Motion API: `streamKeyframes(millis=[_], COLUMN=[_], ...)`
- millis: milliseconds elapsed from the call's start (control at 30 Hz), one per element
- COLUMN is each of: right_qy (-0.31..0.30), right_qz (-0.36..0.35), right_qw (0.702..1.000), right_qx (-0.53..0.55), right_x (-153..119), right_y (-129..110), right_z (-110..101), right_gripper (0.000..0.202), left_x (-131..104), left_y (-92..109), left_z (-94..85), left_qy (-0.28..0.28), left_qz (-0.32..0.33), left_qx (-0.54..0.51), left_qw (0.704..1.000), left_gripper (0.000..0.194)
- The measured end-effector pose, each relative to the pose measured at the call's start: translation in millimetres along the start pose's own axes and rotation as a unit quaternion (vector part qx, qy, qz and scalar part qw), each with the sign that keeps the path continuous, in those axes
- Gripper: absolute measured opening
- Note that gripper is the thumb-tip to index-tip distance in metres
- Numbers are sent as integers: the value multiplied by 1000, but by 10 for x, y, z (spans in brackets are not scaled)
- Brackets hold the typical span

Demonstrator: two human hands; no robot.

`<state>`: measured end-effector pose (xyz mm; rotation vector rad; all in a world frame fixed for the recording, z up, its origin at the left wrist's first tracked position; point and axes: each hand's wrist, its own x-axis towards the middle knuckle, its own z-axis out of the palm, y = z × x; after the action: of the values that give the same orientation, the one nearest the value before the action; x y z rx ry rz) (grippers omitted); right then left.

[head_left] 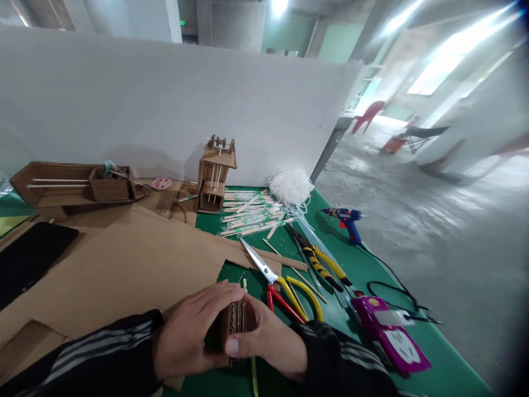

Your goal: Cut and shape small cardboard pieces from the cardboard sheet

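At the bottom centre, my left hand (192, 328) and my right hand (275, 336) curl round a small stack of cardboard pieces (237, 320), its corrugated edges facing up. Fingers of both hands press the stack from its two sides, the right thumb lying across the near part. A thin yellowish pen or cutter (254, 377) lies beneath, partly hidden. Just beyond my right hand are large scissors (270, 278) with red and yellow handles, blades parted. A big cardboard sheet (165, 253) spreads to the left of my hands.
Pliers (318, 264), a blue glue gun (349, 220) with its cord and a purple power strip (390, 336) lie to the right. Wrapped sticks (252, 212), white string (291, 187), a cardboard tower (215, 176) and a cardboard tray (61, 190) stand behind. A black phone-like slab (33, 256) is left.
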<state>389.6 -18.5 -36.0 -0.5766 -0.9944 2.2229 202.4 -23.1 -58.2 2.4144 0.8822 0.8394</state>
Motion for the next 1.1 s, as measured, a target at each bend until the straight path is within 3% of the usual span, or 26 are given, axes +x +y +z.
streamKeyframes(millis=[233,400,633,867,933,1000,1067,1100], right_qy=[12,19,20,17,18,14,8,12], right_qz=[-12,-29,-19,-49,-43,-28,-20,-20], right_qw=[1000,998,1000,998,999,999,1000,1000], right_qx=[-17,-48,1,-30,-23,-6,3,-2], right_x=[2,23,-2,0,-10,-23,-32,-35], right_y=[-12,-8,4,11,21,36,54,63], right_z=[17,43,69,44,36,20,-9,-27], right_gripper=[51,55,62,57,57,58,62,67], left_x=[-32,-29,15,21,1,-7,17,41], left_y=[6,19,56,8,23,62,109,127], left_z=[47,91,37,61,72,60,19,-10], left_qy=[15,24,64,77,74,69,79,90], left_qz=[26,27,96,108,92,34,-92,-175], left_qx=[4,36,115,109,86,26,-93,-175], left_qw=[1000,999,987,985,989,997,988,965], left_gripper=[80,77,63,63,68,73,74,71])
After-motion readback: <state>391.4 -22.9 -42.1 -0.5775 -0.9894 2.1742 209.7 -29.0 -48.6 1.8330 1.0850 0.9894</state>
